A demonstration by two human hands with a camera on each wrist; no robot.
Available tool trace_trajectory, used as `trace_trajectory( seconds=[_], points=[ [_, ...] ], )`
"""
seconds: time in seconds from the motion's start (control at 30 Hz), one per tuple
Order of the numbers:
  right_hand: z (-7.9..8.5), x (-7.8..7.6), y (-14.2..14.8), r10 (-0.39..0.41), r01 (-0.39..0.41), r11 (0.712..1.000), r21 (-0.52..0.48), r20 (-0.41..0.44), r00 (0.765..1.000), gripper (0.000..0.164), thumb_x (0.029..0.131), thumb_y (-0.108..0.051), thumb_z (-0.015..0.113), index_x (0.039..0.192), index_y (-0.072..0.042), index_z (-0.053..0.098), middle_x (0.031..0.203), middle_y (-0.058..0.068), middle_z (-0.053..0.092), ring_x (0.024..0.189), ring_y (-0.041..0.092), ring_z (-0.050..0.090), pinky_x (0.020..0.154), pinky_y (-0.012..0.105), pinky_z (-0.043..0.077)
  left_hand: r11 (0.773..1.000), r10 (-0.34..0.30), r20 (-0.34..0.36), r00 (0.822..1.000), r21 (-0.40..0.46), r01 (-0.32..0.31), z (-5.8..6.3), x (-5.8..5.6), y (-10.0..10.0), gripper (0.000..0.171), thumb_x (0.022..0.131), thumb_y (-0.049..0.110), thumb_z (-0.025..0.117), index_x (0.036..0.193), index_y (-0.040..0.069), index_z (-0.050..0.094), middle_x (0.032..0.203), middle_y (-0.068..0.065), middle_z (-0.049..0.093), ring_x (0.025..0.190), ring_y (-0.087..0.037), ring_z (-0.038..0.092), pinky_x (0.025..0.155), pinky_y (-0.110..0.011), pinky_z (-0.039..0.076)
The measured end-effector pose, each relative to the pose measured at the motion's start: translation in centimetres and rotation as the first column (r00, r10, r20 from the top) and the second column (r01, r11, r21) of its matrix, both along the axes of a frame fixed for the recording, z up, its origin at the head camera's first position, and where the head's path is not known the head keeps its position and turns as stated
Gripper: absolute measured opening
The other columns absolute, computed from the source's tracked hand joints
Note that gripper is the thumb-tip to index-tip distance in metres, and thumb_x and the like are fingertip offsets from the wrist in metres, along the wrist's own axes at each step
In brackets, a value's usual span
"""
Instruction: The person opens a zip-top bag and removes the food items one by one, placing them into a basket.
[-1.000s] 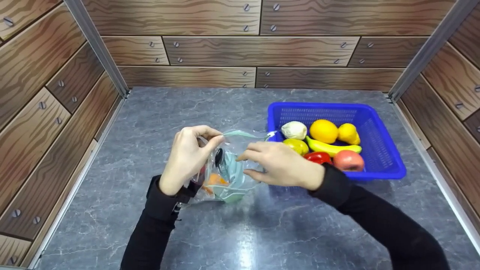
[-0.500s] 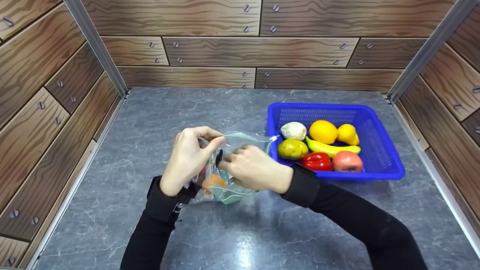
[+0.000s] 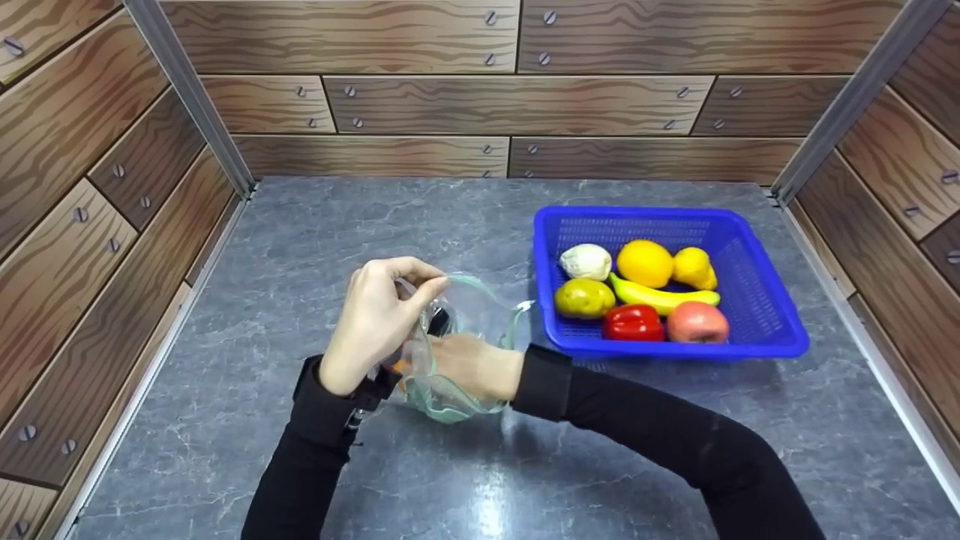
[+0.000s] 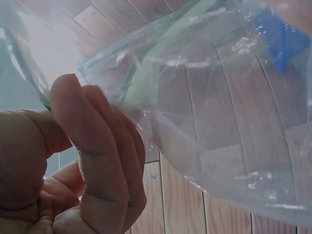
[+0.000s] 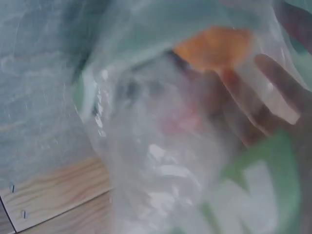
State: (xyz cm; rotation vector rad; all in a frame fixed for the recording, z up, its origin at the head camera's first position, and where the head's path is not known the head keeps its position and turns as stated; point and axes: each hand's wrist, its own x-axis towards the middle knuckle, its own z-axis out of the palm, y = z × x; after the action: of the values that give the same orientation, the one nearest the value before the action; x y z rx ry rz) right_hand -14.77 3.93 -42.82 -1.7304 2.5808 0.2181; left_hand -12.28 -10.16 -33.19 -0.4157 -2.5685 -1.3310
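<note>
A clear zip bag (image 3: 442,405) with a pale green closure strip stands on the table, its mouth held up. My left hand (image 3: 382,311) pinches the rim between thumb and fingertips; the left wrist view shows these curled fingers (image 4: 100,141) at the bag's edge. My right hand (image 3: 476,367) is inside the bag up to about the wrist. In the right wrist view, its spread fingers (image 5: 241,100) are seen blurred through the plastic, close to an orange-coloured item (image 5: 214,46). A dark object (image 3: 438,321) shows near the bag's mouth. The bag's other contents are hard to make out.
To the right stands a blue plastic basket (image 3: 765,300) holding a banana (image 3: 664,295), an orange (image 3: 645,263), a lemon (image 3: 694,268), a red bell pepper (image 3: 634,323), a peach-like fruit (image 3: 697,322) and other produce. Wood-patterned walls (image 3: 517,105) enclose the grey table (image 3: 360,210).
My right hand has moved left and down, from above the bag's mouth into the bag. The slider end of the rim has dipped. My left hand keeps its pinch in nearly the same place.
</note>
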Motion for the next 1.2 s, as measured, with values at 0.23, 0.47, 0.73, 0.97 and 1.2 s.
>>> trace_trajectory(
  seconds=[0.23, 0.47, 0.73, 0.97, 1.2],
  points=[
    [-2.5, -0.2, -0.7, -0.011, 0.017, 0.999, -0.048, 0.12, 0.993, 0.039, 0.097, -0.021, 0.052, 0.135, -0.014, 0.049, 0.135, 0.0, 0.056, 0.116, 0.016, 0.061, 0.1, 0.026, 0.049, 0.999, -0.011, 0.01, 1.0, -0.03, 0.011, -0.3, 0.1, 0.1, 0.008, 0.09, 0.026, 0.07, 0.09, 0.021, 0.076, 0.073, 0.004, 0.068, 0.052, -0.011, 0.056, 0.055, -0.023, 0.045],
    [-3.6, -0.9, -1.2, -0.076, 0.109, 0.989, -0.096, 0.291, 0.954, 0.036, 0.099, -0.024, 0.05, 0.134, -0.014, 0.055, 0.134, 0.002, 0.058, 0.128, 0.021, 0.053, 0.11, 0.034, 0.042, 0.999, -0.01, 0.017, 1.0, -0.04, 0.011, -0.8, 0.1, 0.0, 0.008, 0.089, 0.025, 0.071, 0.09, 0.02, 0.077, 0.074, 0.004, 0.07, 0.06, -0.008, 0.058, 0.061, -0.022, 0.047],
    [-2.5, -1.2, -0.1, -0.088, 0.103, 0.993, -0.053, 0.239, 0.967, 0.036, 0.103, -0.019, 0.042, 0.138, -0.021, 0.051, 0.146, 0.009, 0.048, 0.132, 0.036, 0.048, 0.111, 0.049, 0.039, 1.0, -0.001, -0.001, 1.0, -0.022, 0.001, -0.6, 0.1, -0.3, 0.007, 0.089, 0.023, 0.071, 0.09, 0.02, 0.077, 0.077, 0.006, 0.072, 0.067, -0.011, 0.059, 0.063, -0.021, 0.046],
    [-0.3, -1.4, 1.2, -0.101, 0.127, 0.986, -0.104, 0.229, 0.968, 0.038, 0.096, -0.012, 0.054, 0.134, -0.018, 0.054, 0.146, 0.012, 0.041, 0.123, 0.028, 0.053, 0.106, 0.043, 0.045, 1.0, -0.003, -0.011, 1.0, -0.004, 0.003, -0.5, 0.0, -0.3, 0.008, 0.089, 0.024, 0.071, 0.089, 0.02, 0.078, 0.077, 0.006, 0.073, 0.068, -0.012, 0.06, 0.063, -0.021, 0.046],
    [3.3, -0.6, 4.3, -0.02, 0.048, 0.969, -0.24, 0.117, 0.993, 0.04, 0.078, -0.019, 0.079, 0.114, -0.018, 0.063, 0.123, 0.01, 0.054, 0.101, 0.022, 0.06, 0.087, 0.031, 0.055, 1.0, 0.019, 0.003, 1.0, 0.01, -0.019, -0.2, 0.1, -0.2, 0.006, 0.088, 0.023, 0.073, 0.089, 0.02, 0.078, 0.078, 0.004, 0.073, 0.061, -0.011, 0.057, 0.059, -0.02, 0.044]
  ],
)
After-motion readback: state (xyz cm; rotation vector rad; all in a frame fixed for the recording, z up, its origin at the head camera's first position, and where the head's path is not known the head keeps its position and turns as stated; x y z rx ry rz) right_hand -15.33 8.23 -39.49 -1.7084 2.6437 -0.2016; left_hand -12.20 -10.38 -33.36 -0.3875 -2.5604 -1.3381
